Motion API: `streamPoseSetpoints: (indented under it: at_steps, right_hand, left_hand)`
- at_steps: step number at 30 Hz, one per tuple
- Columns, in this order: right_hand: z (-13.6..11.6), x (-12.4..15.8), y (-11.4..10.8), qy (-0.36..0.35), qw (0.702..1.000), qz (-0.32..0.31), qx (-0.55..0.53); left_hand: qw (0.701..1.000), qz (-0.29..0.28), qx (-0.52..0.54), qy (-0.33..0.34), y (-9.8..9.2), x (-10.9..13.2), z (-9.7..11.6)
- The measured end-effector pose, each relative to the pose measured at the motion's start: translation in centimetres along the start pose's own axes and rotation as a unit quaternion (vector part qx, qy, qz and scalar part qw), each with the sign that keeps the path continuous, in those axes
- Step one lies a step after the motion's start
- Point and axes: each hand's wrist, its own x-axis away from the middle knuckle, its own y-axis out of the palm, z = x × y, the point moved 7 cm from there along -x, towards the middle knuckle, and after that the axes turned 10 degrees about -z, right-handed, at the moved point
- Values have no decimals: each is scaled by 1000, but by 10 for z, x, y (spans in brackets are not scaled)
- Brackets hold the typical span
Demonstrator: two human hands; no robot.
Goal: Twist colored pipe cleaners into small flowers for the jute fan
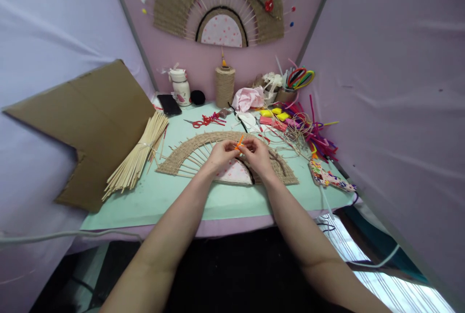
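Both hands meet above a woven twine fan [181, 155] with stick ribs, which lies on the pale green tabletop. Between them is a short orange pipe cleaner [240, 142], bent or twisted. My left hand [222, 154] pinches it from the left, while the fingertips of my right hand [257, 154] close on it from the right. Under my wrists shows the fan's white, pink-dotted half-circle centre [234, 173] with a black edge. A brown twig shape [278, 160] runs along the fan's right side.
A stick bundle [136, 153] and cardboard [98, 104] lie left. Behind stand a white bottle [179, 87], twine spool [224, 87] and red scissors [198, 123]. Colourful pipe cleaners [317, 131] and a patterned glue gun [329, 177] with a cord are right. A finished fan [174, 5] hangs ahead.
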Motion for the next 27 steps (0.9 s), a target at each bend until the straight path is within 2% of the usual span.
streamPoseSetpoints:
  at_steps: [3, 8, 12, 16, 20, 23, 27]
  right_hand:
    - [-2, 1, 1, -20, 1000, -1, 17]
    - [-2, 2, 3, -27, 999, -19, -31]
    - [-9, 2, 1, -41, 999, -11, -20]
    - [-10, 3, -3, -41, 999, 17, -5]
    - [-14, 4, -5, -63, 997, 24, 22]
    - [-22, 6, -4, -100, 993, 19, 58]
    - [-36, 11, -6, -150, 982, 45, 103]
  left_hand:
    - [999, 23, -16, 15, -1, 0, 0]
    - [998, 59, -20, 33, -5, 2, 3]
    - [996, 60, 61, 24, -6, 2, 2]
    - [982, 67, 175, -29, -5, 2, -5]
    - [965, 69, 243, -64, -3, 4, -6]
    - [959, 64, 267, -63, -2, 5, -3]
    - [966, 70, 243, -48, -3, 5, -1]
